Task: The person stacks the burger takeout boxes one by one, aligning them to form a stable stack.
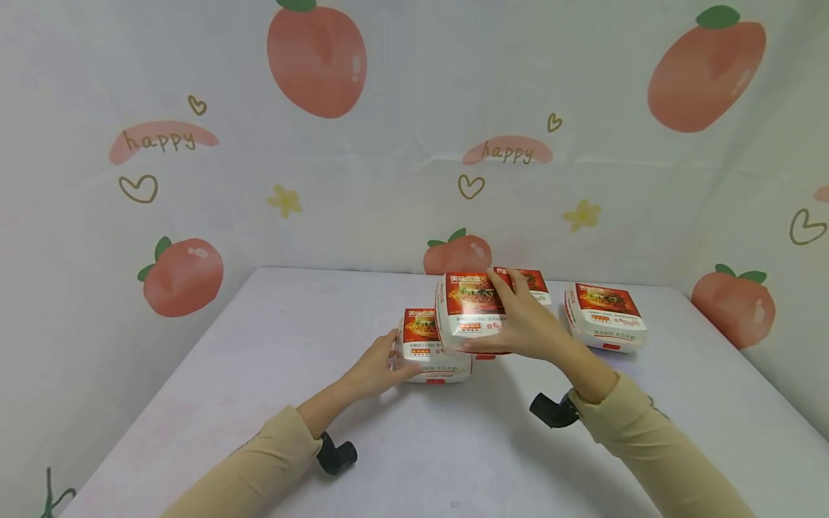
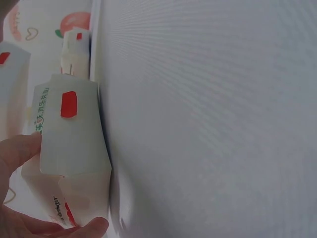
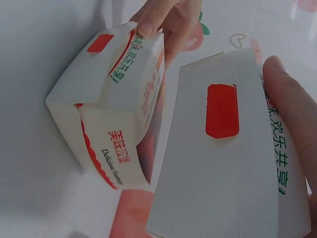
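Note:
My right hand [image 1: 527, 324] grips a white and red burger box [image 1: 471, 309] between thumb and fingers. In the right wrist view that burger box [image 3: 213, 173] hangs tilted, its red tab facing the camera. To its left, my left hand [image 1: 374, 368] holds a second burger box [image 1: 430, 365] by its left side, with the thumb at the front. This second box [image 2: 74, 134] sits on the table in the left wrist view. The raised box partly covers the second box's right part in the head view.
Behind the right hand stands another burger box [image 1: 536, 282], partly hidden. A further burger box [image 1: 606, 318] sits at the right on the white table [image 1: 440, 460]. A white cloth printed with peaches [image 1: 317, 61] hangs behind the table. Black wrist mounts [image 1: 337, 455] show under both sleeves.

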A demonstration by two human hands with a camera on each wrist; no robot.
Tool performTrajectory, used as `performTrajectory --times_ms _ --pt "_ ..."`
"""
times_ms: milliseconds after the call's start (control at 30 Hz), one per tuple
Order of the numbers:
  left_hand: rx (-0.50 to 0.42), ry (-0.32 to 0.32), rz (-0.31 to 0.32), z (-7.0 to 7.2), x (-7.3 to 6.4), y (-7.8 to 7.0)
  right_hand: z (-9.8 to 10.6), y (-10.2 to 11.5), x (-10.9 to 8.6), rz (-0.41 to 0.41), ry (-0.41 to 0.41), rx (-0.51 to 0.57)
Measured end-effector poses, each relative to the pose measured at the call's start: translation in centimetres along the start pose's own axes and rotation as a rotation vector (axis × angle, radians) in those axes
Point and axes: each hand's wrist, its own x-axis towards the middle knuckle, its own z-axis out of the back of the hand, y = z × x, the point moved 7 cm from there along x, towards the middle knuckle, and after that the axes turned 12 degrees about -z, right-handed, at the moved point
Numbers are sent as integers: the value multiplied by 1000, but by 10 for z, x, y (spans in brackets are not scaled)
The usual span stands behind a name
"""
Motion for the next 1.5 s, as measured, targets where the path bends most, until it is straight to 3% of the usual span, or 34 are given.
performTrajectory --times_ms 867,1133,1500 --pt "-32 -11 -93 0 3 -5 -23 28 13 -23 40 -4" --pt "-25 -11 -65 0 2 -4 -29 34 17 -27 49 -36" --pt "-54 -19 -79 -1 3 -4 -38 40 18 -64 98 -1"
